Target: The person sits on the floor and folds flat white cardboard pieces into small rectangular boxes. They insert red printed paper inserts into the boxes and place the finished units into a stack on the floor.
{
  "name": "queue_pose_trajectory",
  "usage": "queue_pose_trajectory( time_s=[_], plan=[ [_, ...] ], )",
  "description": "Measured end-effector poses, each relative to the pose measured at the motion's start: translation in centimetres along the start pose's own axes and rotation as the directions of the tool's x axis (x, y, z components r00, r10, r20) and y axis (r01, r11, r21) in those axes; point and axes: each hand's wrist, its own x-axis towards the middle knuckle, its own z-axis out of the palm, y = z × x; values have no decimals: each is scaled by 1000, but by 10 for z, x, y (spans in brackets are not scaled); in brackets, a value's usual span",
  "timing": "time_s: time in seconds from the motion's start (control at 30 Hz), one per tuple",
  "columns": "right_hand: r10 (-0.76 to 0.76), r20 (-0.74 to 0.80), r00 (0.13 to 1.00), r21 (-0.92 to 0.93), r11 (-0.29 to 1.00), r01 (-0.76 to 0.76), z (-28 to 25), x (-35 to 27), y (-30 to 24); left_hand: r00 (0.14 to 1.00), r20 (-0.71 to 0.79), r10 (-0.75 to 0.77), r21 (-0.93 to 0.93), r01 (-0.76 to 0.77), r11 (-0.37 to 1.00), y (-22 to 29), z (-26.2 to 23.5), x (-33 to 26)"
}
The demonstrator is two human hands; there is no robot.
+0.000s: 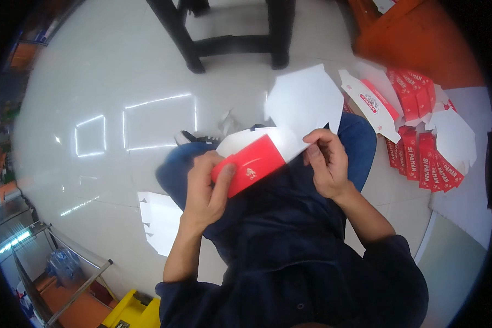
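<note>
1. The pale glossy tiled floor (120, 71) carries everything.
2. A white flat carton sheet (159, 218) lies on it at left.
3. A spread of red-and-white flat cartons (421, 147) lies at right.
4. Dark furniture legs (188, 46), possibly a stool's, stand on it.

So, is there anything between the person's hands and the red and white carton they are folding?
Nothing visible. The left hand already grips the red end of the carton, thumb on top, and the right hand pinches its white flap. Both touch it directly above the lap.
</note>
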Motion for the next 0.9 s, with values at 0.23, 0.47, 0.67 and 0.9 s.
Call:
queue_pose_trajectory(
  time_s=[0.23,0.47,0.67,0.9],
  plan=[
    [-216,205,955,-247,932,264,-3,10,-19,963,197,186,171,-220,960,31,12,14],
    [-322,94,942,-260,906,335,4,10,-24,949,198,246,160,-279,947,39,12,22],
    [-453,303,838,-314,783,537,7,10,-16,917,263,299,223,-359,906,49,21,31],
    [-405,250,879,-567,675,472,-27,12,-34,907,141,397,296,-421,857,70,49,46]
  ],
)
